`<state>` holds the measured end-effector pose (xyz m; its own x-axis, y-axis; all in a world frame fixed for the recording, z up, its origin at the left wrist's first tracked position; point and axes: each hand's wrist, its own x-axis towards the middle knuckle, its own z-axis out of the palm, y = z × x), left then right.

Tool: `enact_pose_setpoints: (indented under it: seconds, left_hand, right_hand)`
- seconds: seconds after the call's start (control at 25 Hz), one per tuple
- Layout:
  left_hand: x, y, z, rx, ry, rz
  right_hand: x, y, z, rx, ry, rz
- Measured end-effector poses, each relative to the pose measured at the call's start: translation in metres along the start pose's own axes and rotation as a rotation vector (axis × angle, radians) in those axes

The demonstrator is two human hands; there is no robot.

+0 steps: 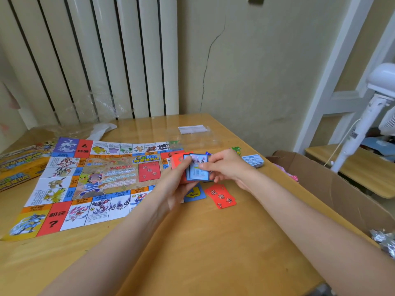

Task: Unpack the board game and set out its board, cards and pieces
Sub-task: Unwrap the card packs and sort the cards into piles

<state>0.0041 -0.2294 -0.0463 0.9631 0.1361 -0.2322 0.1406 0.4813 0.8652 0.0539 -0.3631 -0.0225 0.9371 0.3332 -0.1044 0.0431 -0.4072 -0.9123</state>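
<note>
Two hands sorting cards beside the board
Left hand (179, 180) grips the cards (197, 168); right hand (224, 167) pinches the top one, likely bound for the red pile (221, 196) just below.

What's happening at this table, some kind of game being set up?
Yes. A person is unpacking a board game on a wooden table. The colourful paper game board already lies unfolded. The left hand holds a stack of blue-bordered cards while the right hand pinches the top one. A red question-mark card lies on the table below the hands.
</note>
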Motion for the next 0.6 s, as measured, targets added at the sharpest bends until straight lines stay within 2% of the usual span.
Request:
enact_pose_setpoints:
  seconds: [0.12,0.24,0.4,0.48,0.6]
  left_hand:
    - [0.005,0.01,-0.003,-0.007,-0.073,-0.004]
    - [0.014,0.013,-0.002,0.068,-0.007,0.047]
    - [0.025,0.016,-0.005,0.001,0.073,0.036]
    - [0.029,0.018,-0.016,-0.023,0.132,0.007]
    - [0.029,0.017,-0.026,-0.023,0.148,-0.024]
  right_hand:
    - [0.008,-0.001,-0.006,0.091,0.07,-0.012]
    - [0.016,-0.003,-0.003,0.205,0.061,0.001]
    - [0.034,0.0,-0.015,0.31,0.207,0.095]
    - [0.044,0.009,-0.022,0.098,0.252,0.135]
    - [0.053,0.019,-0.014,-0.219,0.222,0.122]
